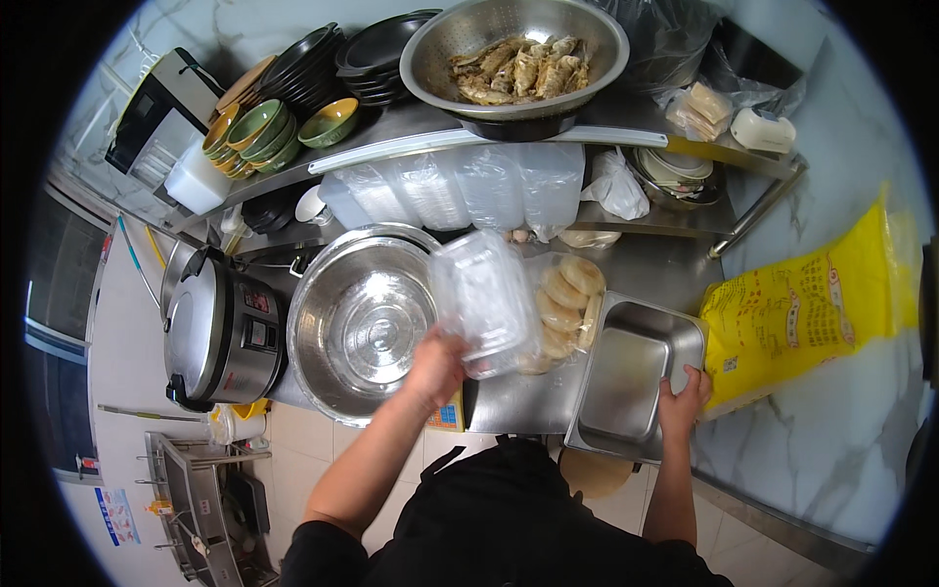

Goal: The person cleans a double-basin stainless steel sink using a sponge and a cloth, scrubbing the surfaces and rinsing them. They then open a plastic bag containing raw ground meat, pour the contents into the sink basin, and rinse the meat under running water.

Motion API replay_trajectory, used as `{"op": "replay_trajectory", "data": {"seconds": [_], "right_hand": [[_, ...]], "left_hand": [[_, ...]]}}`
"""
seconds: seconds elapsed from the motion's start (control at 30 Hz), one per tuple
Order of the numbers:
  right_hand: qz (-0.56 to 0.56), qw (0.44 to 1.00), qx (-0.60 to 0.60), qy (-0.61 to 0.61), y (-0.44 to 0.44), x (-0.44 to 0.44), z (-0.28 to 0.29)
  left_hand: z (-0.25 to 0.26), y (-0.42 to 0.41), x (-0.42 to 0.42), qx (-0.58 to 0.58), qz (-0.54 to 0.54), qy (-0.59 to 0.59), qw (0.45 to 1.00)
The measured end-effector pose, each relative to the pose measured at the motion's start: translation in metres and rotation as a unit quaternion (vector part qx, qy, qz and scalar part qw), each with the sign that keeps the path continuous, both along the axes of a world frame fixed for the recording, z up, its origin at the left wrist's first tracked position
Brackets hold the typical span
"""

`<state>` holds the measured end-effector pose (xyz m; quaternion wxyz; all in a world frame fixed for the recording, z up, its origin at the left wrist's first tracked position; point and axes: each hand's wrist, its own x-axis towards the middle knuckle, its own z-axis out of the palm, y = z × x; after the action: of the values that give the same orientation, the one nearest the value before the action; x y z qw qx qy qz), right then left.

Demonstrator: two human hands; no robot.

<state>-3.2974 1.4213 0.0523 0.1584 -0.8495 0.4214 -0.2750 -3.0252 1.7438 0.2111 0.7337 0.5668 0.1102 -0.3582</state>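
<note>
In my left hand (438, 367) is a clear plastic food container (484, 301), blurred, held up between the big steel bowl (381, 334) and a clear bag of round flatbreads (561, 301). My right hand (684, 400) grips the right rim of a rectangular steel pan (623, 374), with fingers over the edge. The pan holds no food that I can see, and it sits at the table's front edge. Partly hidden below my left hand is a yellow-edged item (451, 412). A yellow printed plastic sack (799, 308) lies just right of the pan.
A rice cooker (224, 330) stands left of the bowl. On the upper shelf (631, 128) are a steel colander (418, 62) of fried fish, green bowls (257, 128) and black plates (301, 66). Bagged plastic containers (488, 187) fill the shelf below. A steel sink unit (198, 499) is at lower left.
</note>
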Motion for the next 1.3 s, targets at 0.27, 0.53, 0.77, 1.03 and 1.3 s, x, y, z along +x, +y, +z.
{"op": "replay_trajectory", "data": {"seconds": [0.27, 0.53, 0.77, 1.03, 1.3], "right_hand": [[-0.062, 0.994, -0.005, 0.091, -0.013, -0.020, 0.006], [0.138, 0.989, 0.026, -0.054, 0.018, 0.056, 0.028], [0.373, 0.919, 0.097, 0.086, 0.089, 0.213, 0.039], [0.426, 0.742, -0.002, 0.518, 0.130, 0.268, 0.006], [0.190, 0.856, 0.127, 0.465, 0.071, 0.352, -0.028]], "left_hand": [[-0.104, -0.021, -0.023, 0.177, -0.065, -0.304, 0.934], [-0.100, -0.003, -0.052, 0.346, -0.146, -0.359, 0.854], [-0.134, 0.040, -0.070, 0.406, -0.138, -0.295, 0.854], [-0.148, 0.055, -0.080, 0.410, -0.118, -0.302, 0.853], [-0.146, 0.042, -0.072, 0.380, -0.115, -0.273, 0.876]]}}
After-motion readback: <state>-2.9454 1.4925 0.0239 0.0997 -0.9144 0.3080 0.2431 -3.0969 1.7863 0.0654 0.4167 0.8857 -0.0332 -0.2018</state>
